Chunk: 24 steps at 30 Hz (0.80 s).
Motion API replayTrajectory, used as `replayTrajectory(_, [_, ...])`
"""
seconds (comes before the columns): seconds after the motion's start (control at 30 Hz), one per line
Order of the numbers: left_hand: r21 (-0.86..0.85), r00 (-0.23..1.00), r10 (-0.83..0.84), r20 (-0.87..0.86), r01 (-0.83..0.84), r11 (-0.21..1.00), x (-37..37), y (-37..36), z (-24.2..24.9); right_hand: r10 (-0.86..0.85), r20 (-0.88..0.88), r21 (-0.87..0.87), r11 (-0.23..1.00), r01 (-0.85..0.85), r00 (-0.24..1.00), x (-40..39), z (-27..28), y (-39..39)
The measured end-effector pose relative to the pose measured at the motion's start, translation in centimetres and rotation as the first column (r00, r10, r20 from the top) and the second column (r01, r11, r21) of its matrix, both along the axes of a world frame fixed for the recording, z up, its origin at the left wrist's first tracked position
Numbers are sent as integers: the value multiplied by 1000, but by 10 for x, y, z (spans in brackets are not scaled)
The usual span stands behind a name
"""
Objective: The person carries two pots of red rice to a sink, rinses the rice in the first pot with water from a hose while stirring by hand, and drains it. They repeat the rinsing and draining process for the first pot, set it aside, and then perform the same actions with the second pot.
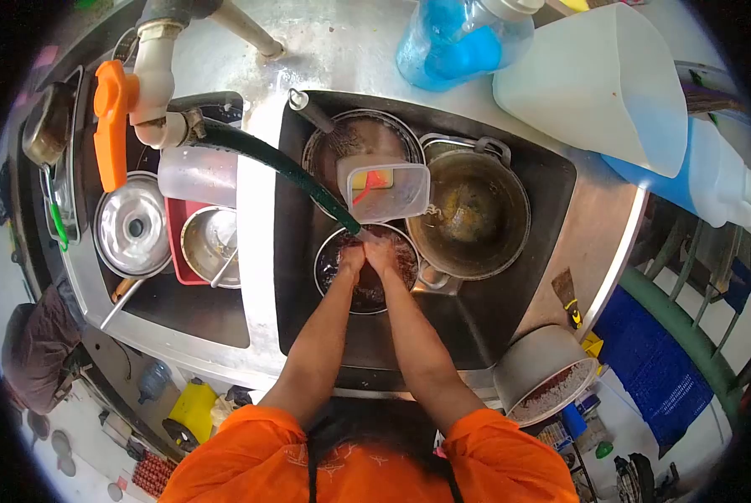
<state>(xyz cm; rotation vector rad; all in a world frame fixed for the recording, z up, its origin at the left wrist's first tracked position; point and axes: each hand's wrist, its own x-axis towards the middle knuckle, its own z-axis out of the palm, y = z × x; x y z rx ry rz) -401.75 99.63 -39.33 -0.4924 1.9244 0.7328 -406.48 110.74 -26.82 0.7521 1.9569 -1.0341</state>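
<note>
My left hand [352, 258] and my right hand [381, 254] are close together over a round pot [318, 272] in the sink basin. The end of a dark green hose [304, 178] reaches down to them, and water seems to run over my right hand. Dark liquid shows in the pot around my wrists. My fingers point down and away, too small and hidden to show whether they hold anything. Behind the hands is a clear plastic container [401, 204] with a yellow and red sponge [372, 180] in it.
A whisk [317, 116] leans in another pan [392, 126]. A big dirty pot [505, 210] stands at right. An orange-handled tap [114, 126] feeds the hose. The left basin holds a lid [132, 243] and a red tray [176, 239]. A scraper [565, 293] lies on the right counter.
</note>
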Motion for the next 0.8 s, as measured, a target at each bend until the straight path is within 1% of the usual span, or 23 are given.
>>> replayTrajectory(0.03, [-82, 966, -237, -98, 230, 970, 27, -8, -57, 7, -2, 29, 1000, -7, 1000, 2, -7, -2])
replayTrajectory(0.07, [-81, 867, -414, -278, 408, 909, 61, -21, -116, 14, -4, 58, 998, -14, 1000, 6, -16, -4])
replayTrajectory(0.13, [-116, 919, -361, -156, 346, 931, 28, -15, -33, 142, 80, 138, 979, -152, 987, 42, -98, -14])
replayTrajectory(0.17, [-127, 933, -334, -133, 318, 940, 19, -13, -2, 144, 79, 138, 978, -154, 986, 57, -113, -15])
replayTrajectory(0.2, [-132, 947, -295, -125, 279, 951, 11, -11, 19, 80, -208, 256, 966, -25, 975, 73, -121, -16])
replayTrajectory(0.23, [-141, 962, -246, -121, 228, 963, 3, -8, 37, 53, -350, 294, 954, 55, 935, 77, -122, -14])
replayTrajectory(0.27, [-117, 993, -61, -102, 49, 992, 0, -7, 46, 46, -482, 325, 937, 130, 875, 81, -122, -13])
replayTrajectory(0.3, [-118, 993, -60, -102, 48, 992, -4, -9, 51, 6, -383, 306, 944, 121, 924, 63, -91, -10])
replayTrajectory(0.33, [-121, 962, -238, -131, 223, 967, -8, -11, 57, -34, -231, 280, 955, 99, 972, 40, -49, -7])
replayTrajectory(0.37, [-128, 899, -407, -158, 391, 912, -12, -12, 67, -68, -66, 262, 961, 83, 996, 16, -6, -4])
replayTrajectory(0.4, [-125, 988, -32, -148, 14, 992, -33, -1, 115, -96, 19, 250, 964, 88, 995, 5, 21, -3])
replayTrajectory(0.43, [-123, 988, -33, -148, 15, 992, -31, -2, 123, -117, 47, 228, 968, 103, 992, -1, 40, -3])
replayTrajectory(0.47, [-94, 974, -6, -228, -16, 995, -28, -4, 129, -167, -75, 141, 974, 176, 983, 6, 41, -2])
replayTrajectory(0.5, [-63, 950, 24, -311, -46, 997, -31, -5, 139, -166, -81, 141, 974, 177, 983, 11, 43, -3])
replayTrajectory(0.53, [-58, 975, 79, -208, -93, 994, -38, -4, 148, -187, -248, 169, 958, 232, 951, 15, 46, -6])
replayTrajectory(0.57, [-58, 972, 82, -219, -96, 994, -42, -3, 160, -195, -411, 185, 939, 291, 891, 18, 48, -9])
replayTrajectory(0.6, [-102, 980, 78, -184, -98, 990, -48, 1, 176, -194, -422, 181, 939, 291, 886, 16, 59, -8])
replayTrajectory(0.63, [-145, 986, 77, -147, -98, 985, -51, 3, 189, -97, -455, 306, 916, 258, 885, 15, 71, -5])
replayTrajectory(0.67, [-60, 983, 79, -165, -90, 994, -45, -5, 180, 3, -476, 429, 874, 229, 880, 12, 82, 0])
replayTrajectory(0.7, [-58, 981, 84, -178, -95, 994, -46, -4, 189, 8, -487, 427, 875, 230, 874, 3, 98, 6])
replayTrajectory(0.77, [-109, 967, 146, -211, -172, 979, -51, -3, 214, -153, -210, 323, 922, 216, 966, -24, 140, 15])
replayTrajectory(0.8, [-120, 974, 210, -90, -220, 968, -61, -2, 235, -188, -251, 236, 940, 248, 950, -36, 165, 15])
